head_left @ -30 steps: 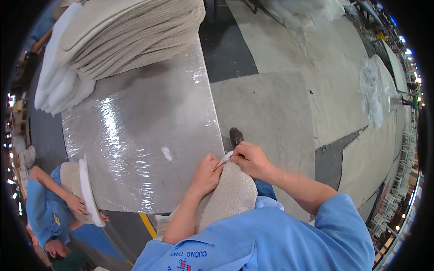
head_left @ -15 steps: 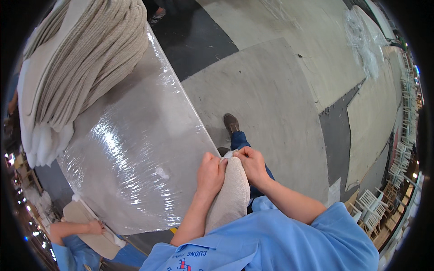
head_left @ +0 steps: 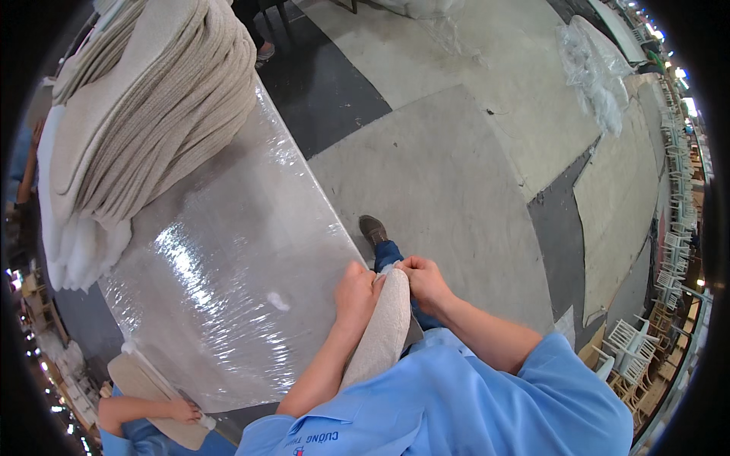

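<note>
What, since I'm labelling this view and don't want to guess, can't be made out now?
All in the head view:
- Beige piece, lower end: hidden by the blue shirt.
- Fingertips of the left hand and right hand: largely hidden by the hands themselves and the beige piece.
- Beige stack, top end: cut off by the picture's upper edge.
- Distant chairs: too small to count.

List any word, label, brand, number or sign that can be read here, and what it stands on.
Blue shirt: dark blue lettering near a red mark; wording not copied here.
Held beige piece, wrapped table: no lettering visible.
Distant chairs at right: too small or blurred to tell.
</note>
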Available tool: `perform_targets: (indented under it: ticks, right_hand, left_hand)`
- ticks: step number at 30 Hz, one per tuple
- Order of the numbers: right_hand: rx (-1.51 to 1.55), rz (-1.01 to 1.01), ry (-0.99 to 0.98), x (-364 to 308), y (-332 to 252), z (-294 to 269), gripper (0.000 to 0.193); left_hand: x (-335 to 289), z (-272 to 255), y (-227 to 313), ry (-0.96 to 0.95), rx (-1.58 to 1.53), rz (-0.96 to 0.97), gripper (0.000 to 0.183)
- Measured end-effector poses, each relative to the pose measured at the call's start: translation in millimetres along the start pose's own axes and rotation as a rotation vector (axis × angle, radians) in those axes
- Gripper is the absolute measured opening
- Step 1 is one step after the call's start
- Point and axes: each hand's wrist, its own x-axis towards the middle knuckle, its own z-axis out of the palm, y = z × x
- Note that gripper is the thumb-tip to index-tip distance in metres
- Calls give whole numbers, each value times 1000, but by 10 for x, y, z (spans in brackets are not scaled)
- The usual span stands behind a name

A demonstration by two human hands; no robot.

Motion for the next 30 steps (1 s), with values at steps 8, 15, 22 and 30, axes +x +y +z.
perform_targets:
  ticks: [8,15,22,30]
  right_hand:
    - [56,-104,-31,-97,-300,-460,19]
    - [-2,17,11,120,-201,-771,20]
    - [63,299,75,251,-226,-659,18]
    - [225,458,58,545,42,-515,5]
  left_hand:
    - [354,314,302,-192,-372,-142,31]
    - [530,757,347,-330,-354,-335,42]
    - [574,814,330,-316,-234,-380,41]
    - [642,941,-81,-451,-738,-676,39]
